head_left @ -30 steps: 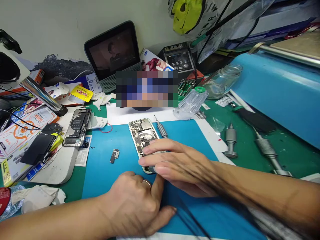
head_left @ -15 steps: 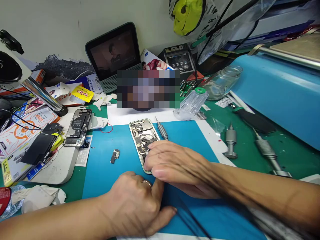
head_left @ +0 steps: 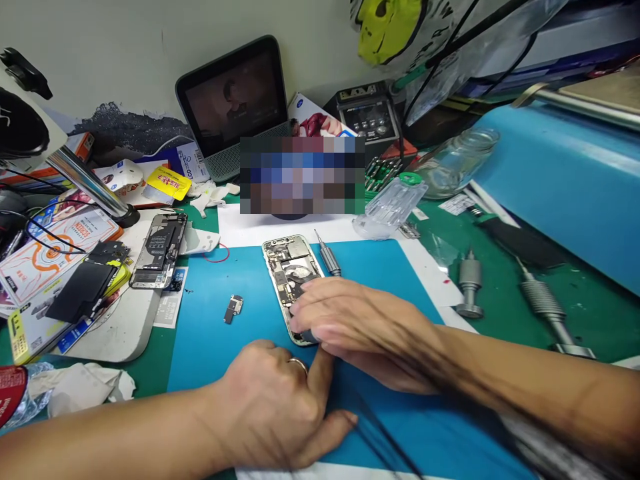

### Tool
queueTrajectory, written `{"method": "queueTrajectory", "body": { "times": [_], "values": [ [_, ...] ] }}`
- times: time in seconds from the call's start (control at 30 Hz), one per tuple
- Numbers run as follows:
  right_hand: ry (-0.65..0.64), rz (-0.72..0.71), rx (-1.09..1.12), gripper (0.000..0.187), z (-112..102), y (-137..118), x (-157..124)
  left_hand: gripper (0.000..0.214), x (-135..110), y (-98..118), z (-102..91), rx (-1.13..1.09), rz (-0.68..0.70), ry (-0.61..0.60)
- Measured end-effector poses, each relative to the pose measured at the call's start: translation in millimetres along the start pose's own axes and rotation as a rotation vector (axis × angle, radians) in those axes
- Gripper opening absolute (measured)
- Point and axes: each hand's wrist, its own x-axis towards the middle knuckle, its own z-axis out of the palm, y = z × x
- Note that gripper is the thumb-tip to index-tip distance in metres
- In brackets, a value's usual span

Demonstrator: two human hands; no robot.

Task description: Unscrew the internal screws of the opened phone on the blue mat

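Note:
An opened phone (head_left: pixel 289 267) with its insides bare lies on a blue mat (head_left: pixel 220 333). My right hand (head_left: pixel 365 327) rests over the phone's near half, fingers curled together and pressing on it; anything they pinch is hidden. My left hand (head_left: pixel 277 407), with a ring on one finger, lies knuckles-up on the mat just below the phone, its fingers bent, one fingertip reaching up to the phone's near end. A small loose part (head_left: pixel 233 307) lies on the mat to the left. A silver screwdriver (head_left: pixel 329 256) lies beside the phone's far right edge.
A second opened phone (head_left: pixel 159 251) and dark parts (head_left: pixel 85 283) sit on a white board at left. Behind stand a small screen (head_left: pixel 235 107), a control box (head_left: pixel 370 117), a glass jar (head_left: pixel 457 160) and a clear case (head_left: pixel 393 203). Metal tools (head_left: pixel 470 283) stand on the green mat at right.
My right hand's fingers have curled in and shifted slightly over the phone's near half. The left hand has stayed put. The view has drifted a little.

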Motion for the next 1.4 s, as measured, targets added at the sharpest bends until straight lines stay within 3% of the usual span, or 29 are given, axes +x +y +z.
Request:
{"method": "queueTrajectory", "body": {
  "times": [0.13, 0.27, 0.4, 0.77, 1.03, 1.17, 1.4],
  "values": [
    [0.113, -0.081, 0.056, 0.022, -2, 0, 3, 0.039, -1, 0, 0.6, -0.002, 0.009, 0.010],
    [0.078, -0.103, 0.039, 0.031, -5, -4, 4, 0.039, -1, 0, -0.3, -0.012, -0.003, -0.006],
    [-0.003, 0.018, 0.040, 0.034, -8, -7, 1, 0.041, 0, -1, -1.4, -0.030, -0.017, -0.046],
    [-0.014, 0.206, 0.217, 0.028, -5, -9, -5, 0.040, -1, -2, -0.9, -0.067, -0.010, -0.043],
    [0.127, -0.061, 0.024, 0.035, -7, -6, 4, 0.039, -1, 0, -1.2, -0.029, -0.026, -0.053],
    [0.110, -0.081, 0.054, 0.041, -3, -5, 1, 0.038, -1, 0, -2.2, -0.011, -0.033, -0.064],
    [0.126, -0.124, 0.043, 0.033, 3, -8, 0, 0.038, -2, -1, -2.5, -0.076, -0.025, -0.073]
  ]
}}
